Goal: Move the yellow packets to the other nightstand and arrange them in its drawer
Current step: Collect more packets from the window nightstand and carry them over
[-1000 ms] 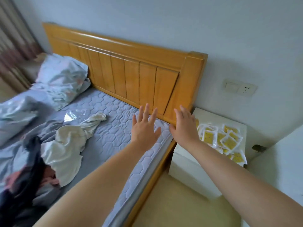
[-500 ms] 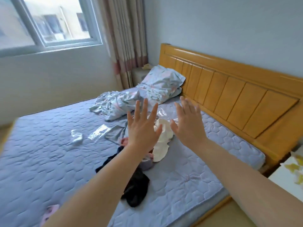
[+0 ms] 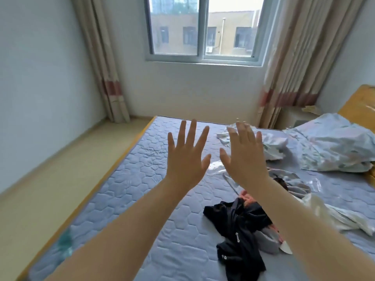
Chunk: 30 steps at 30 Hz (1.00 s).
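Head view, near to far. Black garment (image 3: 239,240) crumpled on the mattress (image 3: 132,189), just right of the forearms; white cloth (image 3: 332,218) beside it. Left hand (image 3: 185,159) and right hand (image 3: 244,161) raised side by side above the bed, backs to camera, fingers straight and spread, grasping nothing. Pillow (image 3: 334,145) far right by the headboard (image 3: 361,104). Window (image 3: 203,29) on the far wall. Yellow packets: not in this view; orientation, long axis and position relative to hands cannot be told.
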Available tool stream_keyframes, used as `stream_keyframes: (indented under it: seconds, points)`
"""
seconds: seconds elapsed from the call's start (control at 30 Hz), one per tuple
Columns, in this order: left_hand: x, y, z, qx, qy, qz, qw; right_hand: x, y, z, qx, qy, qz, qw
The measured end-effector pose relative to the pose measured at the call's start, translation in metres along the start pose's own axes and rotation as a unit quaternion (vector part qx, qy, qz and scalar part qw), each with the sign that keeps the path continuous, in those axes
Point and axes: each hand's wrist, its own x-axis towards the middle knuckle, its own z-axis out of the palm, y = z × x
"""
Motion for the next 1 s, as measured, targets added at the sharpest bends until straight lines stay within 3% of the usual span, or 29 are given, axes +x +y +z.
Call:
stream_keyframes:
  seconds: [0.27, 0.67, 1.0]
  points:
    - [-0.062, -0.202, -0.044, 0.075, 0.006, -0.111, 0.991, 0.053, -0.207, 0.035, 0.073, -0.01, -0.11, 0.991]
    - [-0.188, -0.553, -0.159, 0.188, 0.012, -0.184, 0.965, 0.086, -0.598, 0.077, 0.186, -0.019, -0.16, 0.969]
    - [-0.2, -0.769, -0.155, 0.175, -0.031, -0.23, 0.957, 0.168, -0.805, 0.147, 0.187, -0.028, -0.203, 0.961]
